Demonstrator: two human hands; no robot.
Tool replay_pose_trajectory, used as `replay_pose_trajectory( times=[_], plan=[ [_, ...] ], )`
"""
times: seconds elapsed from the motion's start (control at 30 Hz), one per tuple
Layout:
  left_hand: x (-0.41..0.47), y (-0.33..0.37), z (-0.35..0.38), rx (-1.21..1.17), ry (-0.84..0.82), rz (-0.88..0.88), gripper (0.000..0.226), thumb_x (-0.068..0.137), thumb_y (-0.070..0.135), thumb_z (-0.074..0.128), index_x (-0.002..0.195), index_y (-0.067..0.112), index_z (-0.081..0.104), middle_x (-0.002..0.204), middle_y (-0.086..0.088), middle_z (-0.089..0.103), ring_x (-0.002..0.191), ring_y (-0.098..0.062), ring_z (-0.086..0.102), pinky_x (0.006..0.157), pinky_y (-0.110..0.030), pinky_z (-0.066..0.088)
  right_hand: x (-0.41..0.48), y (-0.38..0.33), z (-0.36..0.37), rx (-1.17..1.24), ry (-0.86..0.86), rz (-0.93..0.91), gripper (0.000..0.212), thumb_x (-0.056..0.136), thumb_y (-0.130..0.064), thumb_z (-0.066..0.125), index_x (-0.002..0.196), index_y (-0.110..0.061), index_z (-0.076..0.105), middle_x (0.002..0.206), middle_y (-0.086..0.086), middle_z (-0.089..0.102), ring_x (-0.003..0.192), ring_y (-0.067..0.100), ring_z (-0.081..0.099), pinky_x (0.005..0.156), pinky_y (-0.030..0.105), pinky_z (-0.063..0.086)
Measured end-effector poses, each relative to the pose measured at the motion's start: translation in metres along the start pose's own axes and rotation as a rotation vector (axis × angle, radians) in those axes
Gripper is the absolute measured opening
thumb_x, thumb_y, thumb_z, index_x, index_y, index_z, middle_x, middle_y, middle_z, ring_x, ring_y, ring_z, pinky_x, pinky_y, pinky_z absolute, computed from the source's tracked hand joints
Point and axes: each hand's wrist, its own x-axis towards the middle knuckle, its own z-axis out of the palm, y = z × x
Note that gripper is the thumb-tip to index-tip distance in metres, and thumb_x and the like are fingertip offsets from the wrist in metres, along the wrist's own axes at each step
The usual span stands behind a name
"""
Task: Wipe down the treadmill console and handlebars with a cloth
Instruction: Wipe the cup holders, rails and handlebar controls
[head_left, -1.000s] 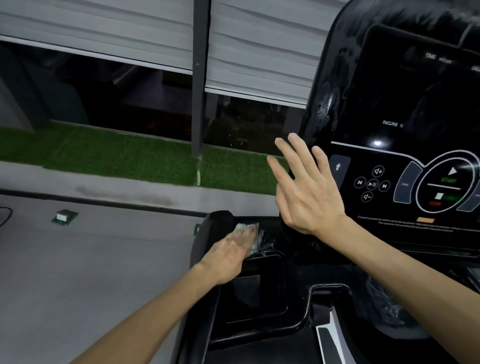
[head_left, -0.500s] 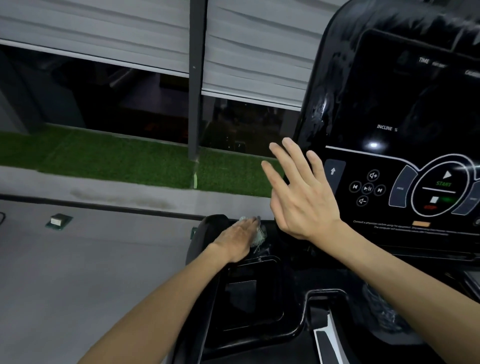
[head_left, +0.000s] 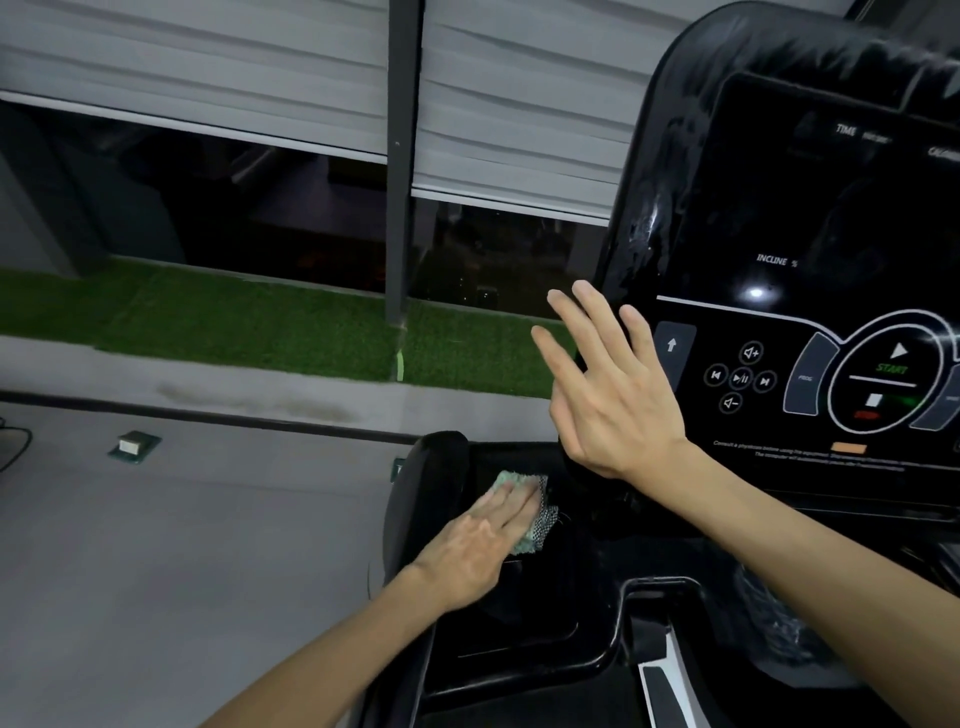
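Cloth (head_left: 543, 517): pale green with a dark mesh side, lying flat on the glossy black ledge at the lower left of the treadmill console (head_left: 779, 234), just beside the rounded black end of the left edge (head_left: 434, 467) and above a recessed tray (head_left: 519, 629). Left grip (head_left: 483, 540): a bare hand, palm down, fingers straight and together, pressing on the cloth and covering most of it; nothing is curled round it. Right grip (head_left: 613, 395): a bare hand raised in front of the console's left border, fingers straight and slightly spread, holding nothing; contact with the panel cannot be determined. Console display is dark, with "INCLINE %" and "TIME" legible and a START button (head_left: 891, 369) to the right of the raised hand. Streaks show on the console's upper left frame. Beyond: grey blinds (head_left: 208, 62), a strip of green turf (head_left: 234, 322), and a grey floor (head_left: 156, 571).
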Motion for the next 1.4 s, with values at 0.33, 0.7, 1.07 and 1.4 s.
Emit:
replay_pose_trajectory(
  times=[0.33,0.7,1.07,1.4],
  plan=[
    [0.093,0.006,-0.023,-0.042,-0.159,-0.264,0.048,0.096,-0.004,0.036,0.145,-0.001,0.036,0.155,-0.015,0.030,0.144,-0.026,0.025,0.110,-0.024,0.014,0.001,0.001,0.001,0.002,0.002,-0.008,0.051,0.082,-0.022,0.048,0.129,-0.004,0.056,0.151,0.019,0.035,0.145,0.032,0.019,0.116,0.048,0.014],
    [0.013,0.005,0.012,-0.079,0.019,-0.097,0.072,0.093,-0.010,0.034,0.155,0.011,0.005,0.164,-0.003,0.001,0.152,-0.021,-0.002,0.114,-0.021,-0.018,0.000,0.001,-0.001,0.003,-0.010,0.000,0.050,0.085,-0.023,0.046,0.131,-0.004,0.055,0.152,0.019,0.033,0.145,0.032,0.018,0.116,0.047,0.013],
    [0.090,0.022,-0.010,-0.168,-0.140,-0.269,0.045,0.100,0.014,0.039,0.144,0.007,0.041,0.150,-0.012,0.036,0.140,-0.028,0.031,0.113,-0.034,0.030,0.000,0.001,0.002,0.010,0.015,-0.001,0.050,0.083,-0.021,0.048,0.129,-0.004,0.057,0.151,0.019,0.035,0.145,0.032,0.018,0.116,0.048,0.013],
    [0.078,-0.041,-0.011,-0.058,-0.223,-0.351,0.060,0.093,-0.003,0.037,0.151,0.010,0.028,0.153,-0.011,0.037,0.142,-0.025,0.033,0.117,-0.032,0.027,0.000,0.002,0.000,0.009,0.000,-0.011,0.050,0.084,-0.023,0.048,0.130,-0.005,0.056,0.152,0.019,0.034,0.145,0.031,0.018,0.116,0.045,0.011]
  ],
)
